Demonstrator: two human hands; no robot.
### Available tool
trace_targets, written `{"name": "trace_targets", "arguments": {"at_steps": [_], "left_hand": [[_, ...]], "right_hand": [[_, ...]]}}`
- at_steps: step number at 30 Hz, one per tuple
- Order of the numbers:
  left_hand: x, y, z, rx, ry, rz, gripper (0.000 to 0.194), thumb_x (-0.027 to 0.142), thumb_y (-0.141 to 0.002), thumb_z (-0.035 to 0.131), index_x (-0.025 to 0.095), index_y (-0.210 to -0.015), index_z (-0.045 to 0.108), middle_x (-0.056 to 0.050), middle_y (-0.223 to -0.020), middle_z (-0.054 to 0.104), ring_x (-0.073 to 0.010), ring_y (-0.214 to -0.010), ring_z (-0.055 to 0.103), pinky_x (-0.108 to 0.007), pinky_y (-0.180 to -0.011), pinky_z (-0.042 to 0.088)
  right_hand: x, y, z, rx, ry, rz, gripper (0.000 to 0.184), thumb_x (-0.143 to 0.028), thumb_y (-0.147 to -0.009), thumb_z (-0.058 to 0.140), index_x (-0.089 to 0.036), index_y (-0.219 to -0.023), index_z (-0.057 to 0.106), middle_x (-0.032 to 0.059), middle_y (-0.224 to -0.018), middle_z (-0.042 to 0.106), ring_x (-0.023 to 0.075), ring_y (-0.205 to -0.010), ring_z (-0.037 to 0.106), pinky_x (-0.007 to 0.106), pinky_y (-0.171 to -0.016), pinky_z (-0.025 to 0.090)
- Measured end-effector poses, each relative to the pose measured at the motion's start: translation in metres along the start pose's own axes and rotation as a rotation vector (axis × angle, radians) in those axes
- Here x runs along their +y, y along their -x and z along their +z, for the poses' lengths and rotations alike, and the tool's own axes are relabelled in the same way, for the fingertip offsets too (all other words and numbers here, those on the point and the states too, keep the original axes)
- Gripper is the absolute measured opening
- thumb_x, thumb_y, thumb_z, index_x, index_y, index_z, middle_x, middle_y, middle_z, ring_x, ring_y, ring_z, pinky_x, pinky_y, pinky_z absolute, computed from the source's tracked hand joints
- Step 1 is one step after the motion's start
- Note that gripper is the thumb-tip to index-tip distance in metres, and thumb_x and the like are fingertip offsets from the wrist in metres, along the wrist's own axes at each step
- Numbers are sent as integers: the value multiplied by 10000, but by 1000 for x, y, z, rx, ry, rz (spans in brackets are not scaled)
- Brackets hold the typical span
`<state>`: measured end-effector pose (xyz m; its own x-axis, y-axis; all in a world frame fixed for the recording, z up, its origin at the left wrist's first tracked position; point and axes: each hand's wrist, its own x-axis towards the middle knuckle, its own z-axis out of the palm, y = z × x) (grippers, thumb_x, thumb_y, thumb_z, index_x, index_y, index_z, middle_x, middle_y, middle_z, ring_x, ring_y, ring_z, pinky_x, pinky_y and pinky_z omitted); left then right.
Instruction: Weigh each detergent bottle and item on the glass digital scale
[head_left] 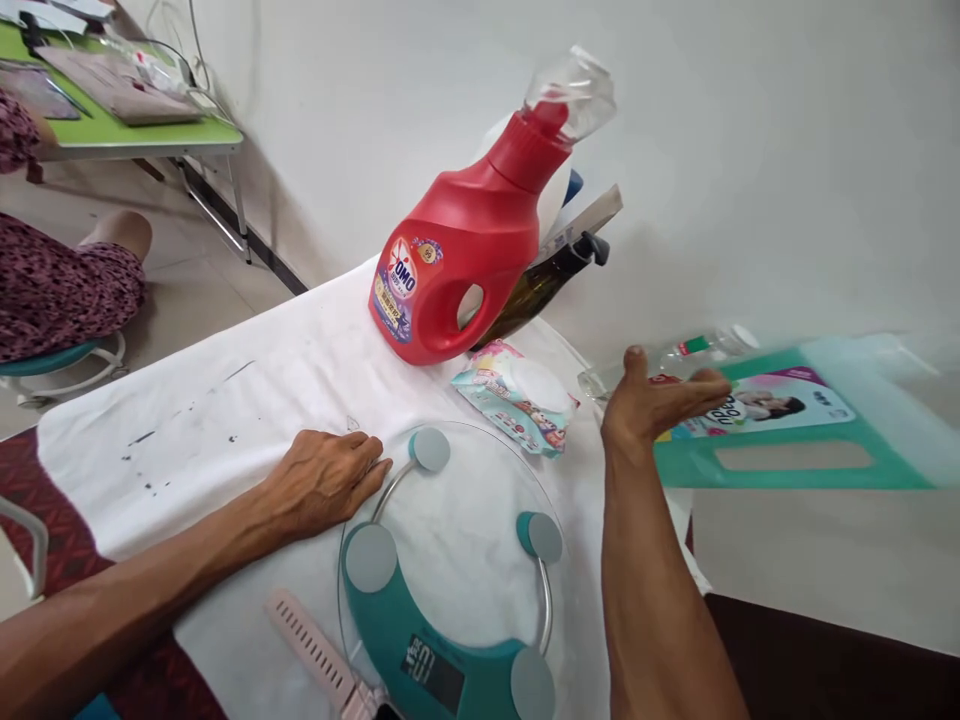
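My left hand point(326, 480) rests flat on the white cloth, fingers together, its tips at the rim of a round glass scale point(450, 570) with teal trim. My right hand point(656, 405) is raised at the right, palm against the side of a large teal jug point(795, 440) with a handle slot; fingers stretched along its label. The jug looks blurred and juts past the table edge. A red OMO detergent bottle point(465, 260) stands behind the scale. A wet-wipes pack point(517, 395) lies between them.
A dark bottle point(540, 285) and a box lean behind the red bottle. A clear bottle point(690, 352) lies behind my right hand. A pink watch strap point(315, 640) lies near the scale. At far left sits another person point(60, 270), beside a green desk point(120, 135).
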<state>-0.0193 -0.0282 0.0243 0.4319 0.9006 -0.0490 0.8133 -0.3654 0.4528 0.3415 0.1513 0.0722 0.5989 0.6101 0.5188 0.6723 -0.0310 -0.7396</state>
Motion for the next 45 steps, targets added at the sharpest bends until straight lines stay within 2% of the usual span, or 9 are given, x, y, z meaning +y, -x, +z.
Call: {"name": "trace_targets", "arguments": {"at_steps": [2,5,8,15,20,24,28,38,45], "left_hand": [[0,0,0,-14,-13,-15,457,423,-1117,287,206,-839,578,-75,-841,726,-195,-642,619,-344,-563,234],[1,-1,-1,-33,-47,-50,444,416,-1118,310,198,-861,599,-76,-875,738,-196,-654,618,-347,-573,205],[3,0,-5,-49,-60,-53,442,412,-1126,323,189,-904,633,-79,-921,753,-196,-685,626,-345,-583,206],[4,3,-13,-80,-53,-14,465,390,-1150,309,163,-992,683,-101,-957,768,-236,-771,696,-347,-603,288],[2,3,-11,-47,-18,16,459,380,-1150,314,154,-1032,696,-124,-1004,785,-278,-873,750,-348,-662,405],[0,6,-8,-28,-10,40,441,363,-1146,326,152,-1051,701,-127,-1040,794,-294,-907,769,-364,-680,447],[-3,7,-5,8,-19,78,443,360,-1144,320,166,-1043,705,-118,-1022,795,-297,-902,774,-371,-660,434],[-2,7,-7,6,-49,34,495,408,-1148,298,161,-1055,717,-121,-1002,792,-259,-860,725,-362,-640,325],[-2,3,-5,10,-92,-5,492,421,-1132,297,184,-987,703,-106,-985,773,-231,-796,649,-362,-639,238]], "right_hand": [[-39,24,-6,35,-126,-156,437,-342,-849,816,-241,-1128,495,141,-1319,560,297,-1304,551,517,-1157,442],[-96,63,1,-293,-426,-269,481,-648,-875,738,-228,-1050,584,52,-1085,658,234,-1053,671,436,-951,569],[-133,91,24,-556,-590,-188,591,-762,-813,756,-225,-1004,601,8,-950,673,190,-922,691,358,-843,582],[-155,119,66,-740,-711,111,605,-767,-713,844,-245,-778,545,-82,-588,491,109,-526,495,275,-509,471],[-172,144,74,-603,-745,166,598,-695,-661,897,-266,-644,481,-122,-482,324,70,-432,247,262,-390,248],[-186,160,66,-473,-739,215,591,-663,-625,914,-261,-620,480,-112,-482,336,67,-430,246,268,-379,225],[-191,165,30,-448,-719,232,665,-723,-642,877,-271,-601,391,-114,-482,302,65,-415,251,259,-366,233],[-180,181,-134,-344,-698,54,656,-629,-704,841,-244,-559,329,-115,-473,232,43,-390,183,222,-363,217],[-132,214,-183,-248,-611,208,692,-604,-643,861,-230,-509,295,-115,-462,227,30,-380,206,214,-391,254]]}}
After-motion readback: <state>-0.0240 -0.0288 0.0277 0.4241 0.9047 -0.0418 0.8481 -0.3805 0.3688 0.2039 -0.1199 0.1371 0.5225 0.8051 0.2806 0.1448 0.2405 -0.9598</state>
